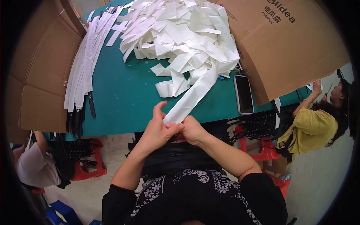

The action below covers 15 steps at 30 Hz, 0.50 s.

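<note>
A long flat white strip (193, 93) runs from the pile down to my hands at the near edge of the table. My left hand (158, 127) pinches its near end, with the thumb lying across and the index finger raised. Right against it, my right hand (192, 131) is closed around the same end. What lies between the fingers there is partly hidden. Beyond, a large heap of loose white strips (176, 32) covers the far middle of the table. One curled strip (165, 89) lies at the heap's near side.
On the green table (112, 93), white-sleeved black straps (87, 60) lie at left beside a cardboard box (45, 71). A phone (244, 94) rests near another carton (292, 45) at right. People sit on both sides, one in a yellow top (311, 127). Red stools (90, 161) stand below.
</note>
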Motion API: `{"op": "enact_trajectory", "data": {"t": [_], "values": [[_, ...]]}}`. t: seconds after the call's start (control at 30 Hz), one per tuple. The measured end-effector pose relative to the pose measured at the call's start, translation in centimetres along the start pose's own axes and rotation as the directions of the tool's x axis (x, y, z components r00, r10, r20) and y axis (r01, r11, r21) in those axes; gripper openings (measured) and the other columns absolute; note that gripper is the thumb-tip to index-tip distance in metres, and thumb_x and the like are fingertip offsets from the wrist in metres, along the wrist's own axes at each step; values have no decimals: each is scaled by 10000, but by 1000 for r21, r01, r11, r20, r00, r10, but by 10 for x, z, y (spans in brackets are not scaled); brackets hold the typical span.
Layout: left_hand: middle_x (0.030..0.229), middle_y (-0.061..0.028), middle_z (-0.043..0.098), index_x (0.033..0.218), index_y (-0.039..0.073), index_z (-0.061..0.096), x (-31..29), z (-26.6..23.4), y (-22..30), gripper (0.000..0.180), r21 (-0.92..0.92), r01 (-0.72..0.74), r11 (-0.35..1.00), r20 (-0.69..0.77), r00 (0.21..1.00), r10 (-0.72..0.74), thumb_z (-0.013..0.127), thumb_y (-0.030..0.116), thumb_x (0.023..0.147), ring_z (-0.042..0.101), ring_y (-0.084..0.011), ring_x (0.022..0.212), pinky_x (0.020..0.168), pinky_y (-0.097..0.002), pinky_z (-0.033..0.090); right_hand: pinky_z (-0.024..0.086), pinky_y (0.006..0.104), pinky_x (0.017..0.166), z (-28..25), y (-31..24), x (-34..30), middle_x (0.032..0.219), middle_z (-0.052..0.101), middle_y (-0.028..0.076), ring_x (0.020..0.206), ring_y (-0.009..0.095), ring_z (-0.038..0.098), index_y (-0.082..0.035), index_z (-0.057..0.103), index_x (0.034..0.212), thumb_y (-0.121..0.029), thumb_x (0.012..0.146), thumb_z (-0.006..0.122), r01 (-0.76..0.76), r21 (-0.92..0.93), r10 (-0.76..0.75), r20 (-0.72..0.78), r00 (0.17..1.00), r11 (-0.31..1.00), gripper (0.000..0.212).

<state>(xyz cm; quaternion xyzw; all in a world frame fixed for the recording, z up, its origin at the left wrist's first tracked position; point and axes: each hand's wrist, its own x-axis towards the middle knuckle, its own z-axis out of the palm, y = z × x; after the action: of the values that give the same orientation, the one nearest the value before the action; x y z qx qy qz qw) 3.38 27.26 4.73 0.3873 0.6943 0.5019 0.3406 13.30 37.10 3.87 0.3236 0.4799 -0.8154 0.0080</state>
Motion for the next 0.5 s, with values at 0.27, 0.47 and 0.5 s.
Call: {"op": "enact_trajectory", "data": {"t": [0.27,0.47,0.5], "values": [[865,-55,559,1003,-21,515,-19,-24,-40,241,-413,134,901,313,950,2,482,190,893,553,-115,749,701,-248,441,368,185,523,-38,-45,13,786,586,-4,606,58,472,-40,585,908,-186,784,650,244,64,-243,-26,970,968,202],[563,-39,538,744,-19,565,7,-24,23,197,-367,249,897,181,964,-193,514,129,863,477,-90,382,369,-195,376,380,193,530,-38,-68,2,781,581,-2,613,64,482,-46,572,915,-203,767,673,273,-10,-273,-33,961,962,239],[571,-40,543,750,-21,565,13,-24,31,197,-360,253,898,197,962,-192,518,134,861,483,-90,392,376,-194,381,382,194,528,-35,-69,-1,780,579,-1,616,66,484,-45,566,916,-199,765,674,293,-9,-293,-34,955,956,241]]}}
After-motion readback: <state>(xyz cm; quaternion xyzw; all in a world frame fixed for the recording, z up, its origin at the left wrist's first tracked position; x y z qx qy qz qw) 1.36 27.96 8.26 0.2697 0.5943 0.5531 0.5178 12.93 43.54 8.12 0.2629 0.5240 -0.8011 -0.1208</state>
